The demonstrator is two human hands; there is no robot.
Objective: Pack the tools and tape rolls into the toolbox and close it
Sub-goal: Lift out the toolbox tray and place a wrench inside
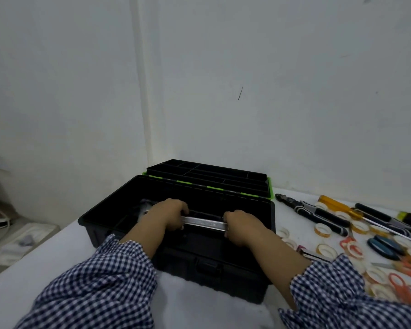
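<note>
**Both hands on a bar over the open toolbox**

We see the toolbox (105,224) open on the table (33,269), with its compartmented lid (207,176) tipped back. Something pale lies inside at the left, too blurred to name. Our left hand (169,213) and right hand (241,225) each curl round one end of a metal bar (203,222), holding it level over the opening. Pliers (318,212), tape rolls (323,229) and scissors (384,245) lie to the right of the box.
</note>
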